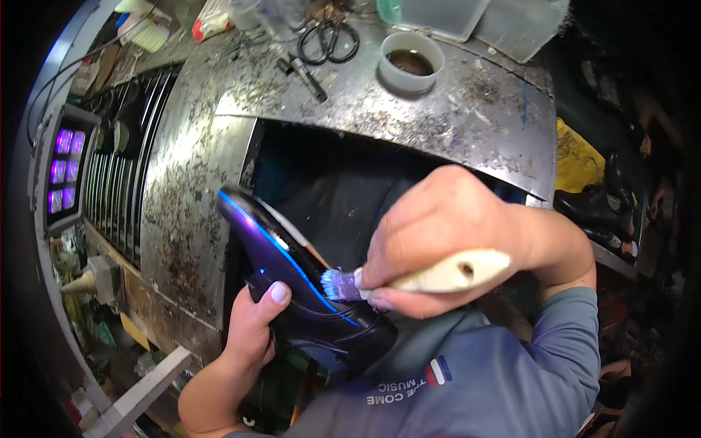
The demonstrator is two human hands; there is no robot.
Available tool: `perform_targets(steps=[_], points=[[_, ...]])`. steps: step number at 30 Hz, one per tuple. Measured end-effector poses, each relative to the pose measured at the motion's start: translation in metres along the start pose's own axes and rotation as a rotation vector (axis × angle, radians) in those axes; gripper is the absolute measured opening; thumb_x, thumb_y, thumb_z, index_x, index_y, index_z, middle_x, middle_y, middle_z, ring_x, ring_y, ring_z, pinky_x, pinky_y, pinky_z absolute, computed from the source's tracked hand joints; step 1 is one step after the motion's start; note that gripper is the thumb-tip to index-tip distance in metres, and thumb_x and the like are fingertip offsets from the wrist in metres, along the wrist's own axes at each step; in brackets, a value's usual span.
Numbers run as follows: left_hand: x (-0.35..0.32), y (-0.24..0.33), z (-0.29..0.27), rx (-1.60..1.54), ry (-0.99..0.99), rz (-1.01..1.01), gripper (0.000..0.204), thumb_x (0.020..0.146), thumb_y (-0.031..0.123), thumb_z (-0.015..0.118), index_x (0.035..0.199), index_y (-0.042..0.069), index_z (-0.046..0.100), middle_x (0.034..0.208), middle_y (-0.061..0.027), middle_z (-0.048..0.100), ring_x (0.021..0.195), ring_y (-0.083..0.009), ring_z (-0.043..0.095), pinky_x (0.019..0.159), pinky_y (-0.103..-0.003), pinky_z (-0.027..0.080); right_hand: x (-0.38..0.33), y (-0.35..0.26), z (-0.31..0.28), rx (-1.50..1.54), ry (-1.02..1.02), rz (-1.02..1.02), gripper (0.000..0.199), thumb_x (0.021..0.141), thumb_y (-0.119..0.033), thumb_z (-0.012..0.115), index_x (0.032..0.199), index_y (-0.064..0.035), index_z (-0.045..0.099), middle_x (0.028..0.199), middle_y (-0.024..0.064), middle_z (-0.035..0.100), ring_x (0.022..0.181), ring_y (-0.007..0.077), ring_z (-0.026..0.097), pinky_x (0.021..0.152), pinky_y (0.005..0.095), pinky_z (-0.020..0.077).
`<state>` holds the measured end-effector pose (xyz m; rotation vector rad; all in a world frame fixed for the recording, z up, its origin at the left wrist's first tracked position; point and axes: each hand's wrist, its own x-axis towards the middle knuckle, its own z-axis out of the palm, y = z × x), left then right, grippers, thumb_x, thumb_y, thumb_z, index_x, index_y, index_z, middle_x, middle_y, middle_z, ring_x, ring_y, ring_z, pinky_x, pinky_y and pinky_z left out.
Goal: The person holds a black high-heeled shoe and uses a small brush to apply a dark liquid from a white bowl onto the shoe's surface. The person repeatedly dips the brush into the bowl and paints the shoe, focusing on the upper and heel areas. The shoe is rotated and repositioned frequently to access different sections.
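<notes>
A black shoe lies tilted on its side in front of me, its toe pointing up and left. Along its edge runs a glowing blue line, lit by purple light. My left hand grips the shoe from the left, thumb on the upper and the other fingers mostly hidden behind it. With my right hand I hold a paintbrush by its pale wooden handle. The brush's bristles touch the shoe's edge near the middle of the sole, beside the blue line.
Beyond the opening in the stained metal bench stands a white tub of dark liquid. Black scissors and a marker pen lie left of it. A purple lamp stands at far left by a metal rack. More black shoes sit at right.
</notes>
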<state>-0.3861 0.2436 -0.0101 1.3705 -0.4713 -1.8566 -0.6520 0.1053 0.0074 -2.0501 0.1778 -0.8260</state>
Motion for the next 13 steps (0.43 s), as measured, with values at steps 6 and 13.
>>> perform_targets(steps=[6,13], points=[[-0.002,-0.015,-0.015,-0.088,0.031,0.03,0.068,0.089,0.035,0.08,0.136,-0.004,0.051,0.122,-0.0162,0.068,0.109,-0.0275,0.07,0.097,-0.042,0.059,-0.005,0.049,-0.097,-0.469,0.496,0.413,0.026,0.087,-0.026,0.078,0.103,-0.0051,0.077,0.091,0.0086,0.077,0.083,0.0172,0.074,0.078,0.0298,0.0573],[-0.005,-0.028,-0.016,-0.107,0.054,0.103,0.075,0.083,0.032,0.086,0.138,-0.005,0.05,0.125,-0.0154,0.067,0.115,-0.0286,0.068,0.102,-0.042,0.055,-0.009,0.121,-0.119,-1.074,0.237,0.743,0.028,0.083,-0.035,0.073,0.103,-0.0176,0.08,0.095,0.0109,0.077,0.092,0.031,0.073,0.084,0.0405,0.0591]])
